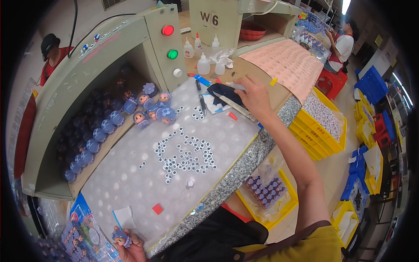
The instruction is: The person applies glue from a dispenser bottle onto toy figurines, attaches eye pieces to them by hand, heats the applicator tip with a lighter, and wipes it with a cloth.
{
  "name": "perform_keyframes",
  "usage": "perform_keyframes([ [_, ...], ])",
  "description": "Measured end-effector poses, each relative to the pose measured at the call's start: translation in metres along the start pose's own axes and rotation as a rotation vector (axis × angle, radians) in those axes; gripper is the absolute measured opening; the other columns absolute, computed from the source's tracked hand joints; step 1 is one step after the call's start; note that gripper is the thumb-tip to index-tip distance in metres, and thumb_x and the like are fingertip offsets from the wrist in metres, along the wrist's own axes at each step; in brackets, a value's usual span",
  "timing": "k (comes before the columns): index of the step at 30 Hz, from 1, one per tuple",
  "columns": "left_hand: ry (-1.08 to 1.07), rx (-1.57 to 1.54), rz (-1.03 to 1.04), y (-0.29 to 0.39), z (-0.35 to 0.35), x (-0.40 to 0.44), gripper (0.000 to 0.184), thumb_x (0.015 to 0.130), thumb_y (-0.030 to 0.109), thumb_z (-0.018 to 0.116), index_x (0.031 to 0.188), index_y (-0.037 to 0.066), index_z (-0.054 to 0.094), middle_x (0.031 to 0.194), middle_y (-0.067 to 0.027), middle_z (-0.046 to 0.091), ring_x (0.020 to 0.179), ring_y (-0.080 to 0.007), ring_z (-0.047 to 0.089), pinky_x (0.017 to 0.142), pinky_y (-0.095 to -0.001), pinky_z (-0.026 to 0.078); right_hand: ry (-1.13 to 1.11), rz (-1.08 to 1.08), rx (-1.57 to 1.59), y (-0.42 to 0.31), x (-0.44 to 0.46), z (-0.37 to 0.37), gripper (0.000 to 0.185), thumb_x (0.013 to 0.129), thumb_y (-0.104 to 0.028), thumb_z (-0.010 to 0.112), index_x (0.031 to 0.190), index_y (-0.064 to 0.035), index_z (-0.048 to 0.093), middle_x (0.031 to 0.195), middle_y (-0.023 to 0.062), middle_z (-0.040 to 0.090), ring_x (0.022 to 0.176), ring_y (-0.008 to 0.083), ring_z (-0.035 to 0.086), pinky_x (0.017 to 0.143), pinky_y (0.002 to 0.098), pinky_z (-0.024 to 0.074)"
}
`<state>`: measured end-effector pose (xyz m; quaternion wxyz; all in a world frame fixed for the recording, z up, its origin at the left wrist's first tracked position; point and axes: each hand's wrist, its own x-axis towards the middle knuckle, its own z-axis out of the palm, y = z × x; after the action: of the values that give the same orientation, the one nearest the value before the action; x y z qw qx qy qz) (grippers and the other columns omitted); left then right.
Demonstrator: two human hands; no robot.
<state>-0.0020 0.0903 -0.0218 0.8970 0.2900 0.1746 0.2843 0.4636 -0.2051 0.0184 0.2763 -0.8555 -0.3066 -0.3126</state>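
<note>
My left hand [131, 249], at the bottom left, is closed around a small doll figure [120, 236] with a purple-blue hood and frilled collar. My right hand [255, 97] reaches to the far right of the work surface, its fingers pinched on a small whitish object [237, 86] whose kind I cannot make out. Just below those fingers lie a dark cloth [222, 94] and a pale flat stick [233, 104]. Many black-and-white doll eyes [187, 162] are scattered on the plastic-covered table [126, 174] between my hands.
A machine opening [100, 91] at the left holds rows of similar dolls [107, 125]. White glue bottles [203, 65] stand behind my right hand. Yellow crates [301, 126] are on the right, and a pink sheet [283, 65] lies beyond. Two other people are in the background.
</note>
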Motion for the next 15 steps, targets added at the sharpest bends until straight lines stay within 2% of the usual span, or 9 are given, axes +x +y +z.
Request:
perform_keyframes([
  [1,0.011,0.055,0.032,-0.001,-0.005,0.0,0.054,0.096,0.028,0.048,0.142,0.009,0.027,0.119,-0.0166,0.051,0.078,-0.0223,0.049,0.065,-0.0326,0.045,0.0,0.0,0.001,-0.001,0.0,0.001,0.023,0.071,-0.004,0.07,0.093,-0.0055,0.064,0.084,0.0086,0.062,0.077,0.0285,0.062,0.065,0.0366,0.0491],
  [4,0.001,0.058,0.036,0.0,-0.009,0.0,0.054,0.096,0.028,0.048,0.142,0.009,0.027,0.119,-0.0167,0.051,0.078,-0.0223,0.049,0.065,-0.0326,0.045,0.029,-0.162,-0.086,-0.004,-0.001,0.006,0.02,0.069,-0.001,0.068,0.088,-0.0082,0.063,0.086,0.0052,0.057,0.082,0.0258,0.057,0.063,0.0366,0.0478],
  [8,-0.003,0.057,0.036,0.0,-0.012,0.0,0.054,0.096,0.028,0.048,0.142,0.009,0.027,0.119,-0.0168,0.051,0.077,-0.0222,0.049,0.065,-0.0324,0.045,0.012,-0.224,-0.129,-0.001,-0.005,0.012,0.021,0.069,0.0,0.066,0.087,-0.0101,0.064,0.086,0.0034,0.056,0.084,0.0226,0.055,0.064,0.0348,0.0476],
  [15,0.012,0.066,0.042,0.0,-0.012,0.0,0.054,0.096,0.029,0.048,0.141,0.008,0.027,0.119,-0.0166,0.052,0.077,-0.0221,0.049,0.064,-0.0324,0.045,0.023,-0.28,-0.111,0.004,-0.008,0.008,0.02,0.069,0.002,0.062,0.085,-0.0102,0.063,0.085,0.0025,0.057,0.08,0.0226,0.054,0.063,0.0337,0.0475],
])
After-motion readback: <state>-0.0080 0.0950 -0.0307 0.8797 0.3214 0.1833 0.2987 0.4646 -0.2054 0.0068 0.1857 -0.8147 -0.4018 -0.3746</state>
